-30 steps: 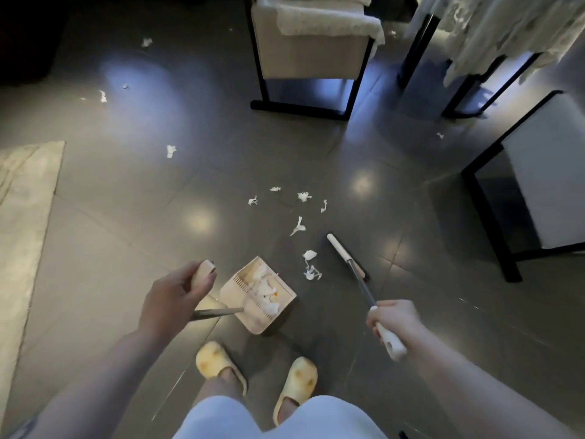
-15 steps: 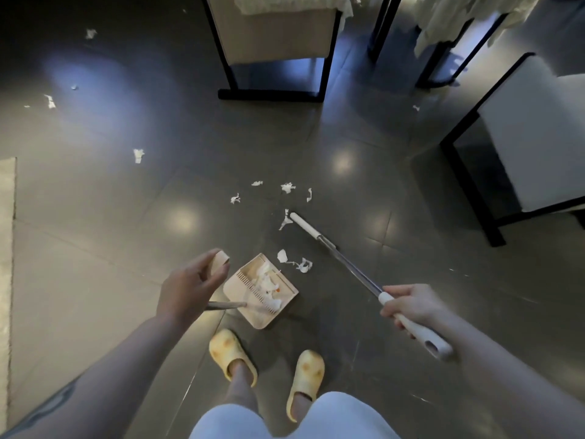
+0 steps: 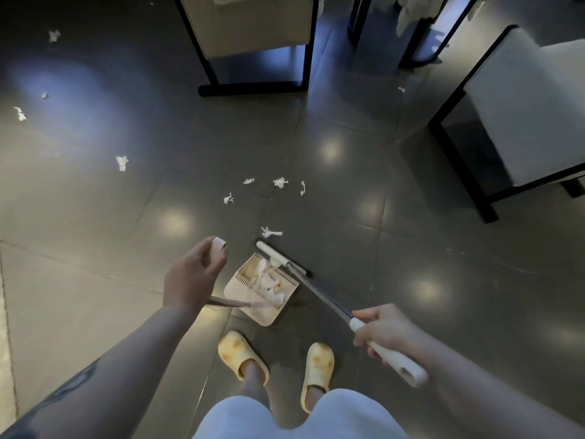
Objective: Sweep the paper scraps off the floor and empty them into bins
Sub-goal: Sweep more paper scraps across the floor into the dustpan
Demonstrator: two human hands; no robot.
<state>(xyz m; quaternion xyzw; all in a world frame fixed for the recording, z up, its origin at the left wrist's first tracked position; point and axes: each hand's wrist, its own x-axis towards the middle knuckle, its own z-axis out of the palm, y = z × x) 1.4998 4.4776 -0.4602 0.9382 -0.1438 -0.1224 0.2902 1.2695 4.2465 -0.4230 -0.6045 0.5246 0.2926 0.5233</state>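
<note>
Left hand [image 3: 193,274] grips the dustpan's upright handle, fingers curled round its top, pan [image 3: 259,289] parked on the tiles just ahead of the slippers [image 3: 275,359], scraps already inside. Right hand [image 3: 384,326] wraps the broom handle, broom head [image 3: 278,256] at the pan's mouth: mid-sweep, I'd say. One paper scrap [image 3: 270,232] sits just beyond at 12 o'clock, a cluster [image 3: 280,182] farther, more strays at 10. Next call: reach out and draw those back in.

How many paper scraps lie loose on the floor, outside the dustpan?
10 scraps: one by the broom head, four in an arc beyond it, four scattered far left, one near the right chair. Tiny ones may go unseen.
</note>
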